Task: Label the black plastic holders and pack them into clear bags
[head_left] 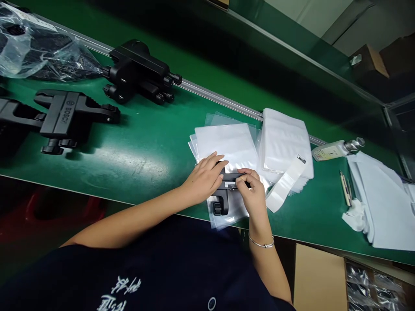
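Note:
A black plastic clamp (222, 203) lies on clear plastic bags in front of me, its knob toward the table's near edge. My left hand (203, 178) grips its left side, fingers stretched over the top. My right hand (252, 190) is at its right end, thumb and forefinger pinched at the edge of a small white label (230, 185) on the clamp's face. Those fingertips partly cover the label's right end. Beside this hand, a white strip of label backing (285, 185) with one dark printed label lies across a stack of white bags (285, 138).
More black clamps, one marked BOSCH (66, 114), stand at the left, with another upright black clamp unit (139, 71) behind. A plastic-wrapped bundle (48, 52) sits far left. At right are a pump bottle (333, 150), pens (345, 188) and white sheets (382, 198). An open carton (319, 276) stands below.

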Motion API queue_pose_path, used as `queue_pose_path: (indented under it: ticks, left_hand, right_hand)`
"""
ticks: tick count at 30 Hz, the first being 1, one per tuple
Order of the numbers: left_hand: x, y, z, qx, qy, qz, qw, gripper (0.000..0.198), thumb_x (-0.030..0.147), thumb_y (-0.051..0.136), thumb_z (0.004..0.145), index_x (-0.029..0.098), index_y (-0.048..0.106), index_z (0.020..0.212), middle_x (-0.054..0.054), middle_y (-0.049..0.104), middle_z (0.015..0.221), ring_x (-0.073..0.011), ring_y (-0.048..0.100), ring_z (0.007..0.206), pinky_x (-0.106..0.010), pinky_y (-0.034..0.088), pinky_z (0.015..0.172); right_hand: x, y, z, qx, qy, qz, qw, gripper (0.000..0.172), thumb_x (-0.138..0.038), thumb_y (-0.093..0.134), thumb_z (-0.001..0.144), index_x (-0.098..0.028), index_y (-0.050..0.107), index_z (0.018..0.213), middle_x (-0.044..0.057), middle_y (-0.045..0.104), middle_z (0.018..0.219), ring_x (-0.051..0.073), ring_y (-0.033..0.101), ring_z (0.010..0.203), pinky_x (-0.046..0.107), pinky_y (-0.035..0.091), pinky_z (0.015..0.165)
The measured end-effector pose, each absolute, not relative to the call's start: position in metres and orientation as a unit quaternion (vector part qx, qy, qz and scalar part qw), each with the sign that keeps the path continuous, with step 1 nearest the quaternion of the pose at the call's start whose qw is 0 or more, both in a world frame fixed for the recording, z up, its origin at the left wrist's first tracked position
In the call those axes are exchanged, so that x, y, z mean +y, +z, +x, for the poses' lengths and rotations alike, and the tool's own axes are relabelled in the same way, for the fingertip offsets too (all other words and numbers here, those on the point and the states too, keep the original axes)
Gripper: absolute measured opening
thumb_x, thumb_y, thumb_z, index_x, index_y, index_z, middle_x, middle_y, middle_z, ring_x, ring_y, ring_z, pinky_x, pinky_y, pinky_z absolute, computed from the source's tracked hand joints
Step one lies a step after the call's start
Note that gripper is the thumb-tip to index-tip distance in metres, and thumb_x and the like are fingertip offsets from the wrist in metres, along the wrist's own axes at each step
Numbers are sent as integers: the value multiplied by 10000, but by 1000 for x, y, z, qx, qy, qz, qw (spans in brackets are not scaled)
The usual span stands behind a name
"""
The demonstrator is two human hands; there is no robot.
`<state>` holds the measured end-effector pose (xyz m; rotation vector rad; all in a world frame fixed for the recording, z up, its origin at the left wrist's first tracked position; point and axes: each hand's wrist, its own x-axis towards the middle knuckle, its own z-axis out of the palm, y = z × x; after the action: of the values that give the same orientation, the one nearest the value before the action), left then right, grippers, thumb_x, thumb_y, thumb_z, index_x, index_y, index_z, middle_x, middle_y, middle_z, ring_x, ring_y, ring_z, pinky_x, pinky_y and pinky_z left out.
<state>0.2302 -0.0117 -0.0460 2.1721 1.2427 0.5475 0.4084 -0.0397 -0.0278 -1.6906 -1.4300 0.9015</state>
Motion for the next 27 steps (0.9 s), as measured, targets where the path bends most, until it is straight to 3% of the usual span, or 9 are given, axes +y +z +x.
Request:
queue_pose_path:
  ticks: [7,10,13,16,19,22,24,27]
  left_hand:
    - [-11,-47,231,464,206,815,278,420,205,338,960,130,459,1355,-156,440,1462,-322,296,1436,-536,333,1135]
    - [-13,-46,226,445,264,824,232,411,188,380,945,126,468,1342,-166,476,1426,-312,348,1407,-513,367,1107]
    - [-15,-44,216,322,320,878,154,309,159,427,926,168,594,1186,-104,641,1222,-254,536,1230,-431,444,1005]
    - [-11,-39,206,218,273,930,112,242,174,482,909,196,659,1072,-39,718,1058,-212,629,1024,-362,472,838]
    - [-2,-29,202,213,210,947,113,251,184,513,889,216,681,1073,-20,723,1082,-196,635,993,-335,431,778]
    - [10,-18,206,197,149,963,105,244,193,534,873,235,706,1041,-13,724,1025,-185,632,909,-323,383,709]
    - [14,-13,214,179,113,973,86,220,222,553,871,231,712,1022,-19,715,941,-188,616,844,-322,346,655]
    - [14,-10,231,158,101,981,51,171,222,566,879,199,710,968,-30,681,835,-187,584,767,-328,303,606]
  right_hand:
    - [-40,-28,409,-573,332,-659,356,180,-306,571,769,-224,568,609,72,650,1019,280,534,1078,479,355,970]
    - [-41,-28,405,-596,300,-660,345,177,-287,563,783,-225,558,617,72,653,1015,271,543,1065,472,373,959]
    - [-42,-28,405,-611,287,-657,336,180,-278,563,797,-224,574,626,74,658,1011,271,558,1055,478,391,952]
    - [-42,-26,421,-616,317,-641,331,193,-299,583,826,-226,635,655,75,674,1035,268,590,1061,477,422,959]
    - [-42,-25,451,-614,374,-591,366,161,-340,597,874,-264,732,918,62,666,1182,252,588,1160,455,440,1015]
    - [-43,-27,476,-650,398,-563,321,394,-371,671,851,-323,644,1241,35,585,1367,256,475,1327,475,363,1125]
    - [-44,-30,482,-675,390,-564,271,480,-395,700,831,-333,606,1298,28,581,1379,265,431,1365,494,326,1155]
    - [-44,-33,479,-683,373,-570,265,474,-431,688,837,-320,615,1292,42,607,1348,278,439,1358,507,334,1151]
